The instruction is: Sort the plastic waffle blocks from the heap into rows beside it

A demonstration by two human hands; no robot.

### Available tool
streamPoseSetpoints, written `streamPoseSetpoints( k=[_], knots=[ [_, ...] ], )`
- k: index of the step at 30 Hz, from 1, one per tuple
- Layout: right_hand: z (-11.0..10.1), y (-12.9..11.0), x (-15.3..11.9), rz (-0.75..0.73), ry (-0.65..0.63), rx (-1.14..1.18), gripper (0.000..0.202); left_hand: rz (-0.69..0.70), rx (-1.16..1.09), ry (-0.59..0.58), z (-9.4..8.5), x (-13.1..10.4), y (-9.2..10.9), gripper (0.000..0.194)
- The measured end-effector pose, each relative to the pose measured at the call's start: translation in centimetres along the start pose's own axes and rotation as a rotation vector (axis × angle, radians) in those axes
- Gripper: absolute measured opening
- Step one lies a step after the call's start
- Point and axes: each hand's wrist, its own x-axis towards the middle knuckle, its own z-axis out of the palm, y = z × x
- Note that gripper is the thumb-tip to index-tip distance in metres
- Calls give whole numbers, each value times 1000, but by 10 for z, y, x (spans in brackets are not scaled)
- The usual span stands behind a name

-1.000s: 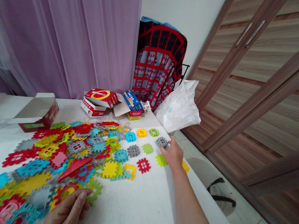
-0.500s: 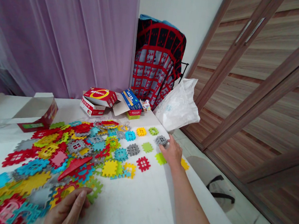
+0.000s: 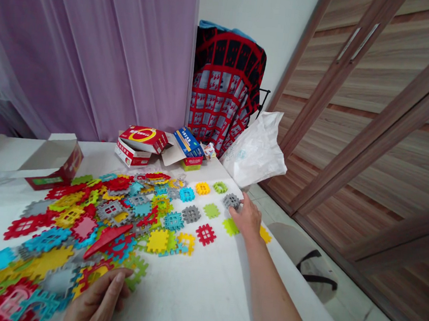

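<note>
My right hand reaches to the table's right side, thumb and fingers on either side of a grey window-shaped plastic building tile. A lime tile lies just under its wrist side, and a yellow tile shows partly beyond the wrist. Loosely curled, my left hand rests at the front of a heap of mixed building tiles; nothing shows in its fingers. Beside its fingertips lies a green toothed tile. Between the hands sit a red window tile and another grey tile.
An open carton stands at the back left of the white table. Red and blue boxes lie at the back. A white plastic bag hangs by the right edge, near a cloth-covered chair and wooden wardrobe.
</note>
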Motion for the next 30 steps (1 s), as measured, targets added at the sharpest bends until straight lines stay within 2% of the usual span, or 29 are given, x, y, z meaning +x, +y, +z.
streamPoseSetpoints(
  k=[9,20,30],
  knots=[
    [-1,-2,0,-2,10,-2,67,0,7,14,1,0,2,60],
    [3,2,1,-11,32,-1,60,22,20,-15,0,2,-8,54],
    [0,1,0,3,21,9,59,24,21,-1,-1,0,1,57]
  ],
)
